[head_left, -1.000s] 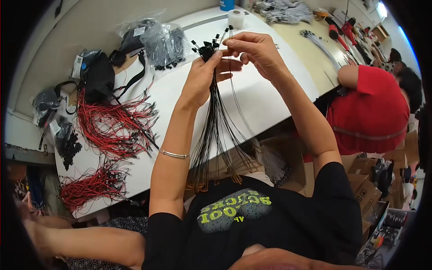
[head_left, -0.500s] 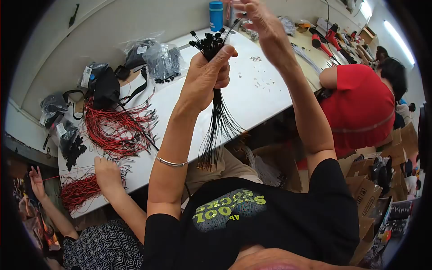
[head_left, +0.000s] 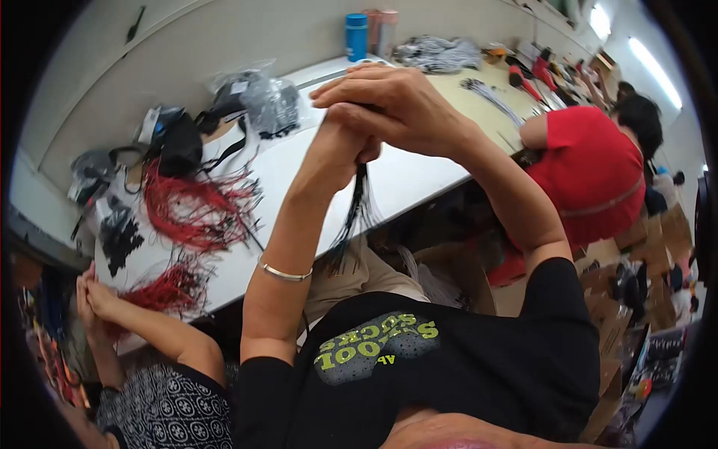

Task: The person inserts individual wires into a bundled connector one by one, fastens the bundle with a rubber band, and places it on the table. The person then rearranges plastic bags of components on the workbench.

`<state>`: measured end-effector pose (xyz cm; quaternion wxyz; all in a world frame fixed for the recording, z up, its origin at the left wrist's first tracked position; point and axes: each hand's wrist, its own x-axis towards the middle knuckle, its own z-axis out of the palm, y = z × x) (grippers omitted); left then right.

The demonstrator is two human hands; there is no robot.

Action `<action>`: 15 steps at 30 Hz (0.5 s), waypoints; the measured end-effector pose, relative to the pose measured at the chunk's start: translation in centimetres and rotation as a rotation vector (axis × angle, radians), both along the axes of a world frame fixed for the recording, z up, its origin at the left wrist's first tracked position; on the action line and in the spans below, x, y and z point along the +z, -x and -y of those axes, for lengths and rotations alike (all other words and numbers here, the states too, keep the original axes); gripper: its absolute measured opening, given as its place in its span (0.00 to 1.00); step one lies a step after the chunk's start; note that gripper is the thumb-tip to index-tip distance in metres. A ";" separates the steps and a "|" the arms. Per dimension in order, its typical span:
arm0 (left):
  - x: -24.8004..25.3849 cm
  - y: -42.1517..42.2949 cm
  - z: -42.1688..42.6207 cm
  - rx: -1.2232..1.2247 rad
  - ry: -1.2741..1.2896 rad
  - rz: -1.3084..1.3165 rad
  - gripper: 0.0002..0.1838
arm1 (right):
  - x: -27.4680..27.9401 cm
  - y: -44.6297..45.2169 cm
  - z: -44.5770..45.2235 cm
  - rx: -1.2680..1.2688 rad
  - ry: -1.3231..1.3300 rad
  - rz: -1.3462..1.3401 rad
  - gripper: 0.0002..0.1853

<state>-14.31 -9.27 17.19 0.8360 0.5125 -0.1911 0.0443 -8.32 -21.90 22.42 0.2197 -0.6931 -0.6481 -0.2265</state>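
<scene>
Wrapped in a fist, my left hand (head_left: 336, 153) holds a bundle of thin black cables (head_left: 360, 202) upright above the table. Their loose ends hang below the fist. Laid across the top of that fist is my right hand (head_left: 407, 108), palm down with fingers stretched out. It covers the upper ends of the bundle, so the black connectors there are hidden.
Red and black wires (head_left: 187, 209) lie on the white table (head_left: 292, 176) at left, near a black bag (head_left: 178, 142) and plastic bags (head_left: 273, 105). A blue bottle (head_left: 356, 37) stands behind. Co-workers sit on both sides; the left one's hands (head_left: 97, 299) are together.
My right hand has come down from above onto the top of the bundle, covering the connector ends. The left co-worker's hands have come together at the table's edge.
</scene>
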 end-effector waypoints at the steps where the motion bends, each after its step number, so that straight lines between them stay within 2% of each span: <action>1: -1.1 -0.7 -0.8 0.002 0.012 -0.060 0.09 | 0.3 0.9 0.2 -0.040 -0.006 0.008 0.23; 3: -1.1 -2.0 -1.4 -0.086 -0.006 -0.104 0.09 | 1.3 2.9 0.0 -0.120 -0.261 -0.341 0.24; 4: 0.3 -1.1 -1.1 0.060 0.013 -0.172 0.09 | 0.1 1.4 -0.5 -0.026 -0.481 -0.258 0.30; 5: 1.5 -0.4 -0.8 0.206 0.028 -0.236 0.10 | 0.1 2.0 -0.1 0.000 -0.514 -0.659 0.34; 7: 2.3 -0.3 -1.0 0.257 0.059 -0.132 0.12 | -0.6 2.3 0.7 0.150 -0.384 -1.086 0.38; 8: 3.2 0.3 0.9 0.528 0.091 -0.195 0.11 | -2.1 1.9 0.0 0.282 -0.353 -1.189 0.34; 9: 3.2 -0.5 0.9 0.470 0.214 -0.211 0.10 | -3.4 2.3 -0.5 0.229 -0.408 -1.107 0.26; 10: 2.9 -1.2 -0.8 0.408 0.348 -0.225 0.10 | -5.2 2.3 -1.8 0.309 -0.390 -1.001 0.22; 11: 1.7 -1.7 -2.9 0.127 0.372 -0.102 0.10 | -6.6 3.6 -2.1 0.362 -0.436 -1.186 0.20; 12: 0.7 -2.7 -4.8 0.083 0.359 -0.106 0.10 | -7.8 4.6 -2.5 0.422 -0.479 -1.372 0.19; 13: 0.1 -3.1 -5.6 0.043 0.347 -0.111 0.11 | -7.7 6.0 -1.3 0.273 -0.359 -1.495 0.15; 15: -1.1 -2.9 -5.7 0.035 0.341 -0.157 0.10 | -12.5 6.2 -1.5 0.241 -0.271 -1.496 0.15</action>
